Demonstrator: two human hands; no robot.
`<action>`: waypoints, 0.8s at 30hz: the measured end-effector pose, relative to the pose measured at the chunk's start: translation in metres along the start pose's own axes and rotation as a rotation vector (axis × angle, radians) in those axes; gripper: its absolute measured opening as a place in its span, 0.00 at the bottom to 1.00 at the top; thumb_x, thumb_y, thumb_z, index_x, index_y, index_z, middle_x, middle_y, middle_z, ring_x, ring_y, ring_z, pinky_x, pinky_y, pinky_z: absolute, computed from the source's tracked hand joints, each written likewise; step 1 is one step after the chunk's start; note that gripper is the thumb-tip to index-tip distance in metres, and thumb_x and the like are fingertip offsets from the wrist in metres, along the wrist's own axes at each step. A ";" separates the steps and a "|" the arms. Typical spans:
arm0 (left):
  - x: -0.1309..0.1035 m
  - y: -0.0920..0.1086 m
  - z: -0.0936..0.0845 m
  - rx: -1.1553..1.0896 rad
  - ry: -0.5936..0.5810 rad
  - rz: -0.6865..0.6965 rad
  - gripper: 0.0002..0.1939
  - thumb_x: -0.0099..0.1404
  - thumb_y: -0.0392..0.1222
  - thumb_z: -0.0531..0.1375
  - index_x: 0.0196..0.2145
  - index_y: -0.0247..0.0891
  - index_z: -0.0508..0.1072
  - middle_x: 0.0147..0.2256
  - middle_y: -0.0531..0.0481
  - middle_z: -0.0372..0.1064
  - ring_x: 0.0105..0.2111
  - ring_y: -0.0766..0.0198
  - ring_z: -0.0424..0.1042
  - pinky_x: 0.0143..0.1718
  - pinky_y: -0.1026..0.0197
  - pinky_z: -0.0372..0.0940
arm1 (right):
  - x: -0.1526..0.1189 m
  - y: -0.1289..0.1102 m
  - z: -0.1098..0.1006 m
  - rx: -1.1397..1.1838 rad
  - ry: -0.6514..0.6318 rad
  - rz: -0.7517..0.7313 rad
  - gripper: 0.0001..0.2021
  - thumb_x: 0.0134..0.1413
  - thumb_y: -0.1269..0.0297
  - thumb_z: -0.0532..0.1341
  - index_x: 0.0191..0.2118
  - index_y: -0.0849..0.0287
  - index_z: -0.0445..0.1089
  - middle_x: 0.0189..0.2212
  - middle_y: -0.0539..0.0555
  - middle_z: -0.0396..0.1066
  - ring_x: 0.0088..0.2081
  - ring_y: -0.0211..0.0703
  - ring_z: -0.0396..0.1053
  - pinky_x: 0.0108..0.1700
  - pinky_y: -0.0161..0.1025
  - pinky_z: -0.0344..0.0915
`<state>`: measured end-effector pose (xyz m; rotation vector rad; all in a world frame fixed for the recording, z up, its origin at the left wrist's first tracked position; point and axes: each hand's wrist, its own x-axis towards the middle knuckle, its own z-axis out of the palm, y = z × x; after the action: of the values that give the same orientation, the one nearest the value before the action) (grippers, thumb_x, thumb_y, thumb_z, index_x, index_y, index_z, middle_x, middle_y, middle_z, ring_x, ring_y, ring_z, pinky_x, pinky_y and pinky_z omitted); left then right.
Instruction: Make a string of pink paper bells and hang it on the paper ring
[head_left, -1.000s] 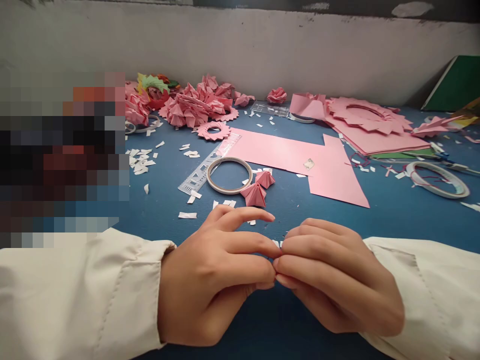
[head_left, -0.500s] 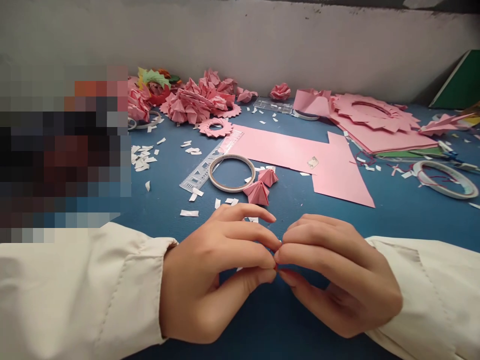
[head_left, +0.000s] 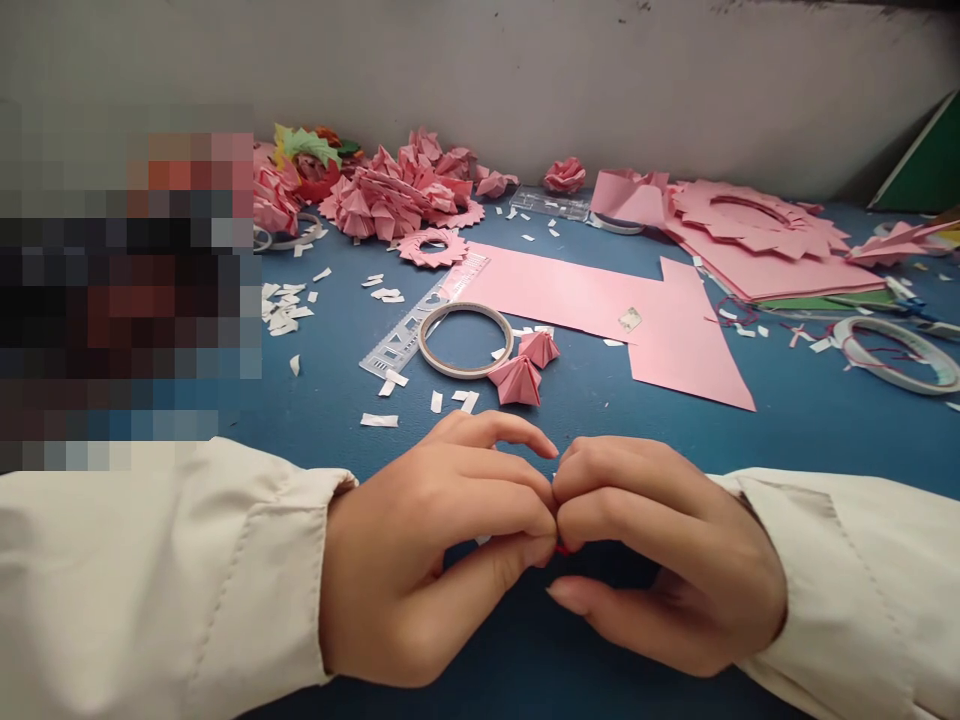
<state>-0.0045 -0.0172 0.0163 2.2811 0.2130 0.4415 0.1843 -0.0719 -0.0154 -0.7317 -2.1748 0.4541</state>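
Observation:
My left hand (head_left: 442, 540) is closed in a pinch, thumb against index finger, low in the middle of the view. A small red bit (head_left: 562, 548) peeks out at its fingertips; most of it is hidden, so its kind does not show. My right hand (head_left: 667, 550) meets those fingertips with its curled fingers, while its thumb stands apart below, leaving a gap. Just beyond the hands, two folded pink paper pieces (head_left: 517, 381) with pointed tops lie against a roll of tape (head_left: 425, 345).
A clear stencil ruler (head_left: 390, 350) and pink paper sheets (head_left: 555, 285) lie past the tape roll. White paper scraps (head_left: 379, 420) are scattered about. A pile of pink folded paper (head_left: 382, 200) stands by the wall. Another tape roll (head_left: 900, 375) and a pink paper ring (head_left: 690, 215) are at right.
My right thumb has dropped away from the fingertips, opening a gap below the fingers. More of the red bit shows. My left hand has stayed nearly still.

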 end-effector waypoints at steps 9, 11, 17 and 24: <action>0.003 -0.003 0.000 -0.014 0.065 0.038 0.11 0.59 0.23 0.50 0.26 0.30 0.68 0.25 0.48 0.69 0.26 0.69 0.65 0.53 0.57 0.58 | 0.005 -0.004 -0.003 -0.053 -0.001 0.031 0.05 0.50 0.78 0.55 0.32 0.62 0.64 0.27 0.53 0.66 0.28 0.35 0.62 0.29 0.34 0.63; 0.001 -0.003 0.001 -0.009 0.100 0.028 0.10 0.60 0.23 0.50 0.27 0.31 0.68 0.26 0.48 0.69 0.28 0.68 0.66 0.52 0.57 0.59 | 0.003 -0.006 -0.003 -0.135 0.022 0.039 0.06 0.51 0.78 0.55 0.33 0.61 0.64 0.28 0.52 0.67 0.29 0.35 0.64 0.31 0.33 0.64; -0.005 -0.003 0.004 -0.025 0.194 -0.113 0.09 0.63 0.27 0.51 0.28 0.33 0.68 0.27 0.50 0.69 0.31 0.66 0.64 0.38 0.61 0.64 | -0.001 -0.006 -0.001 -0.328 0.116 0.071 0.05 0.53 0.75 0.55 0.35 0.59 0.64 0.31 0.52 0.69 0.31 0.35 0.67 0.32 0.33 0.65; -0.005 -0.002 0.002 -0.039 0.367 -0.152 0.09 0.63 0.28 0.53 0.32 0.34 0.73 0.34 0.50 0.70 0.34 0.69 0.69 0.36 0.68 0.65 | 0.002 -0.010 -0.003 -0.386 0.145 0.087 0.05 0.52 0.76 0.56 0.31 0.59 0.64 0.26 0.53 0.69 0.27 0.36 0.67 0.28 0.33 0.65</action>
<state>-0.0085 -0.0181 0.0123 2.1122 0.5521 0.7750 0.1815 -0.0781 -0.0072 -1.0370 -2.1207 0.0184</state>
